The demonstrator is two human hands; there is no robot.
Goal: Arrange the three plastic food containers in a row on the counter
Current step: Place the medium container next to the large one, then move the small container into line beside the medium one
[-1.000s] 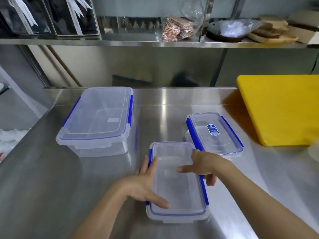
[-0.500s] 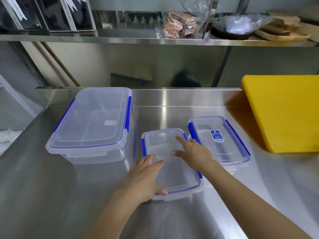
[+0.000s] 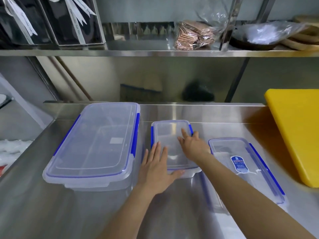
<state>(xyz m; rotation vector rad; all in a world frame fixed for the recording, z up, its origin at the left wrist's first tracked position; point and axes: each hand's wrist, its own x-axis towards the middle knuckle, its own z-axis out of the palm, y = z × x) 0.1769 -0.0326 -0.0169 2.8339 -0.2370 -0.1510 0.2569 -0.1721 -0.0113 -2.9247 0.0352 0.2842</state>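
Three clear plastic containers with blue clips stand on the steel counter. The large container is at the left. The small container sits in the middle, between the other two. The labelled container lies at the right, nearer to me. My left hand lies flat against the small container's near left corner, thumb along its front edge. My right hand rests on its lid at the right side, fingers spread. Both hands press on it without lifting it.
A yellow cutting board leans at the right edge of the counter. A steel shelf above holds black boxes with ribbons, a bag of wrapped packets and a covered dish. The counter's left edge drops off beside the large container.
Both hands have slid the small container away from me, from the counter's front to a spot between the large and labelled containers.
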